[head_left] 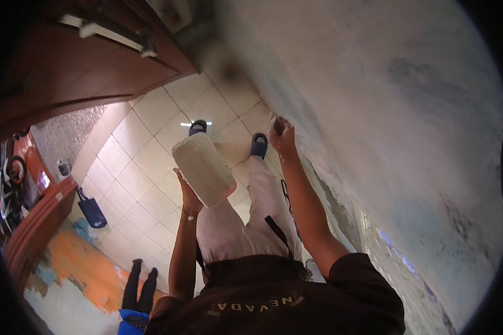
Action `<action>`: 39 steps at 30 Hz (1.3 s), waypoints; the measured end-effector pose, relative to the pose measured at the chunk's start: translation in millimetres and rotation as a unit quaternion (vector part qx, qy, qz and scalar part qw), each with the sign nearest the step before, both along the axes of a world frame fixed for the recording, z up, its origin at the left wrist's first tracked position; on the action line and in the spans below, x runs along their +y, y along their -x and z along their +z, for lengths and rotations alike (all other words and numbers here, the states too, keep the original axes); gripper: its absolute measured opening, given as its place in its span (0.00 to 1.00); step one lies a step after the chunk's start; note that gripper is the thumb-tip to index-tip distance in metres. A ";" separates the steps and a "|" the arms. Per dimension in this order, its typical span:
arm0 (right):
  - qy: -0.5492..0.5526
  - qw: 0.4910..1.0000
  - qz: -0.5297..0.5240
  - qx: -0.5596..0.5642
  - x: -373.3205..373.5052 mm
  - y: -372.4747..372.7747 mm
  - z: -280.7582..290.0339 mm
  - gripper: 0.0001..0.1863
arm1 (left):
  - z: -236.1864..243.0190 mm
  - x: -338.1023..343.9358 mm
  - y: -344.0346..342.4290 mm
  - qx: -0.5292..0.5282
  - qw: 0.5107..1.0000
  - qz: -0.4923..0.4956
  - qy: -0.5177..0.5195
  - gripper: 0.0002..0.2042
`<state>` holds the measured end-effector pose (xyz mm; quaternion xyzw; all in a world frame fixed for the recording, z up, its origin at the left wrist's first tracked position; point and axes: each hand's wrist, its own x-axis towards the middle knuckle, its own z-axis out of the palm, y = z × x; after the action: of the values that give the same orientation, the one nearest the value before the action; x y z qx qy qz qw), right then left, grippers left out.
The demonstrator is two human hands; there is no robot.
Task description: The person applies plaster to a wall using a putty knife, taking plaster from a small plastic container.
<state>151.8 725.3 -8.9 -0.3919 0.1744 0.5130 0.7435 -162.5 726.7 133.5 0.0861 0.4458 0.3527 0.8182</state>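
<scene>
My left hand (pixel 188 194) holds up a rectangular, pale grey-white board (pixel 204 168) from its left side, in front of my legs. Its flat face looks smeared with a whitish paste, and a pinkish patch shows at one corner. Most of the left fingers are hidden under it. A white blob sits on my left wrist. My right hand (pixel 283 134) is closed beside the patchy wall (pixel 385 117), with white smears on its fingers and wrist. Something dark shows between those fingers, too small to name. Whether the hand touches the wall, I cannot tell.
My feet in dark blue sandals (pixel 259 146) stand on pale floor tiles (pixel 145 167). A reddish-brown door (pixel 95 67) with a metal handle is at the upper left. A dark blue bag (pixel 93 213) lies at left; a person in dark trousers (pixel 138 290) is at lower left.
</scene>
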 end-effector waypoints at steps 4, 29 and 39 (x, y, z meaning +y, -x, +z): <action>-0.151 0.978 -0.046 0.138 16.6 -82.8 -63.1 0.15 | -46.6 -40.7 -52.9 0.039 0.999 0.020 -0.012 0.37; -0.083 0.991 -0.105 -0.025 -20.6 -70.8 1.2 0.19 | -82.6 -63.6 -41.9 -0.025 0.995 0.050 0.082 0.45; 0.040 0.998 -0.040 0.000 -75.3 -71.3 -64.2 0.21 | -86.8 -60.1 -33.5 -0.093 0.993 0.001 0.074 0.37</action>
<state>223.1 650.0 -73.1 -0.4146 0.2103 0.4752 0.7471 -128.9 666.6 46.7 -0.0083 0.3930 0.3259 0.8598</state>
